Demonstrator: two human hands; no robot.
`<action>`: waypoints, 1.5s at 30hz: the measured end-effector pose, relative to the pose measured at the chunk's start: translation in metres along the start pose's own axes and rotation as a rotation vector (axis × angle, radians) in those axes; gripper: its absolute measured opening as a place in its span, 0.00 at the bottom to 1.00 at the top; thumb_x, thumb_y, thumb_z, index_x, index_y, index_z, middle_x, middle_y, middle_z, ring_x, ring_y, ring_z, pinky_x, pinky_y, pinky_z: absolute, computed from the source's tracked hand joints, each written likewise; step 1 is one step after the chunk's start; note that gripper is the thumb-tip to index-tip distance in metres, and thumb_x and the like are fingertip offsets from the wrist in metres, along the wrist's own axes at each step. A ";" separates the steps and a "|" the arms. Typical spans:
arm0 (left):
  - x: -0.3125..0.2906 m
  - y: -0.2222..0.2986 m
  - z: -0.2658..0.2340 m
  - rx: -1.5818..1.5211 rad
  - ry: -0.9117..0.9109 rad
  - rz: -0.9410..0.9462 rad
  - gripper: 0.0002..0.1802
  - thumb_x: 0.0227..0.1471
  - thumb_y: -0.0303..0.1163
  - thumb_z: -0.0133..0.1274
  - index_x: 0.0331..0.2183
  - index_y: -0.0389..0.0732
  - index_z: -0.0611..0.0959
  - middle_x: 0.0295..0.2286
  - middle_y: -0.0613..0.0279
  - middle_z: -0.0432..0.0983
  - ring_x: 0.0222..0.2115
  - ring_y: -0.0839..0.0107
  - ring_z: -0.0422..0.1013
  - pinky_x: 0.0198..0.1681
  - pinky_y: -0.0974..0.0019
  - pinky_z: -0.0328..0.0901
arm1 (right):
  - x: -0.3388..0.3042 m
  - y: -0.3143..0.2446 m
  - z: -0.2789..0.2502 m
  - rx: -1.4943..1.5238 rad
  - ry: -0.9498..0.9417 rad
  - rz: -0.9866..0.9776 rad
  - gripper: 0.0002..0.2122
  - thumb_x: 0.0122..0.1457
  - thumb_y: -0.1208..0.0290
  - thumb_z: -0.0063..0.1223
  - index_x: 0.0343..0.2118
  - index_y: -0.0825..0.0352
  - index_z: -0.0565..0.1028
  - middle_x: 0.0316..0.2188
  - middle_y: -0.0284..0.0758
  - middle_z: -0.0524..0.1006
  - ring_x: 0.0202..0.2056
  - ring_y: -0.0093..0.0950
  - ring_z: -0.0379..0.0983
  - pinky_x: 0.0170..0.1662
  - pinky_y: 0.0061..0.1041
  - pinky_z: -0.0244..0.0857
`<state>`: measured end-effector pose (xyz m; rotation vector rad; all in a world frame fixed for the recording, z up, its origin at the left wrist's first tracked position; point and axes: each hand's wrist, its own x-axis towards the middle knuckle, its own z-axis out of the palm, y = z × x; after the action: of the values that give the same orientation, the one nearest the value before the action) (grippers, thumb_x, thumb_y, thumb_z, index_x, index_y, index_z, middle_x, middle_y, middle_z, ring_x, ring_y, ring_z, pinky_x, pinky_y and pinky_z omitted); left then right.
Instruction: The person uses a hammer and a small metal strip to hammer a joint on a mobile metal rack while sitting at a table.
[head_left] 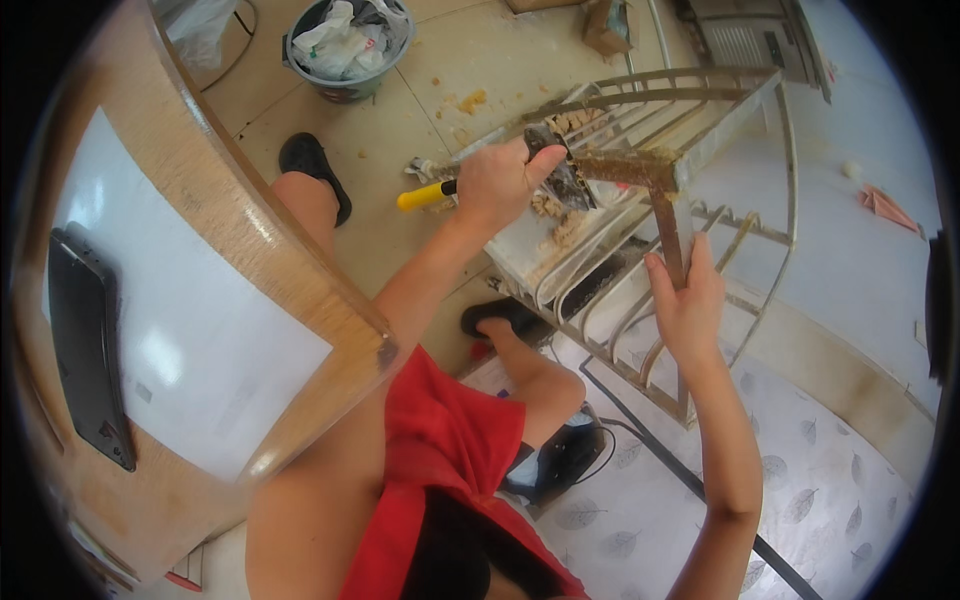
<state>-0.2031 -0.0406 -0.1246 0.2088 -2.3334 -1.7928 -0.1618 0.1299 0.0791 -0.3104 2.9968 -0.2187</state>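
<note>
In my left hand [497, 183] is a tool with a yellow-and-black handle [425, 195], gripped in a closed fist. Its dark, worn metal head [568, 180] lies just beyond my thumb, close to one end of a brown L-shaped bar [625, 168]. Whether the two touch, I cannot tell. My right hand [692, 310] pinches the bar's lower arm between thumb and fingers. Yellowish crust coats the bar's upper arm. Beneath both hands stands a whitish metal rack [600, 305], with crumbly tan pieces [562, 232] on a pale surface among its bars.
A wooden table [345, 310] with a white sheet [180, 290] and a black phone [88, 345] is at my left. A grey bin [350, 88] of plastic bags stands at the far left. Yellowish scraps [472, 101] litter the tiles. A black bag [570, 460] sits by my leg.
</note>
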 end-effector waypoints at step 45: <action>0.072 0.090 -0.051 0.374 0.145 0.870 0.31 0.41 0.66 0.54 0.16 0.45 0.76 0.11 0.65 0.68 0.13 0.64 0.67 0.15 0.66 0.59 | 0.002 0.001 0.000 -0.063 0.038 -0.011 0.12 0.56 0.71 0.55 0.35 0.68 0.63 0.19 0.49 0.73 0.25 0.53 0.71 0.26 0.45 0.61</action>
<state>-0.2607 -0.0821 -0.0204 -0.5300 -2.1205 -0.8937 -0.1637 0.1305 0.0783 -0.3324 3.0452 -0.1322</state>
